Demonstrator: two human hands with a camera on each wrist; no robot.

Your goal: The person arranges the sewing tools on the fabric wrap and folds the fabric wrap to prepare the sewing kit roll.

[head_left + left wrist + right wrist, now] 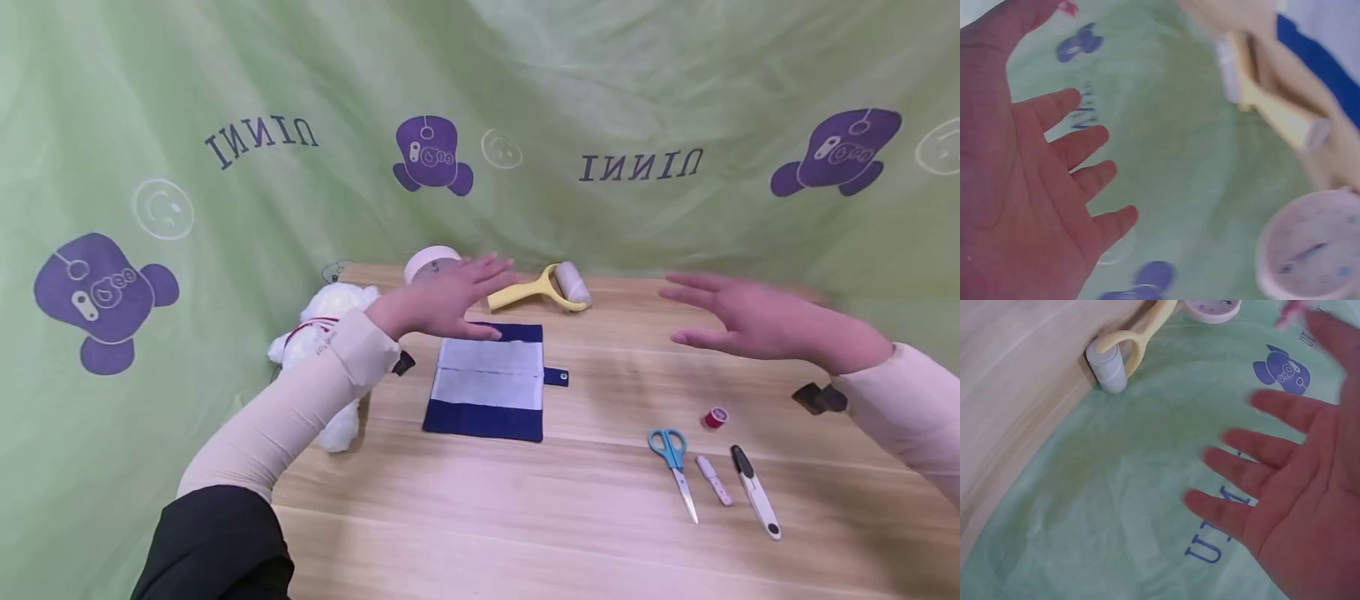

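Note:
My left hand (453,298) is raised above the table with its fingers spread and holds nothing. Below it lies an unfolded navy cloth case (489,419) with pale inner panels and a snap tab. In the left wrist view, a yellow-handled lint roller (1285,115) and a pink round clock (1316,247) appear beyond the palm. My right hand (765,323), also raised and spread, holds nothing over the table's right side. Nearest beneath it is a small red thread spool (716,417). The right wrist view shows its fingertips blurred before the green cloth.
Blue-handled scissors (671,454), a small pink tool (713,481) and black-and-white thread snips (756,492) lie at the right of the wooden table (525,517). A white plush toy (341,429) sits at left, partly behind my arm. A green printed curtain (525,225) hangs behind.

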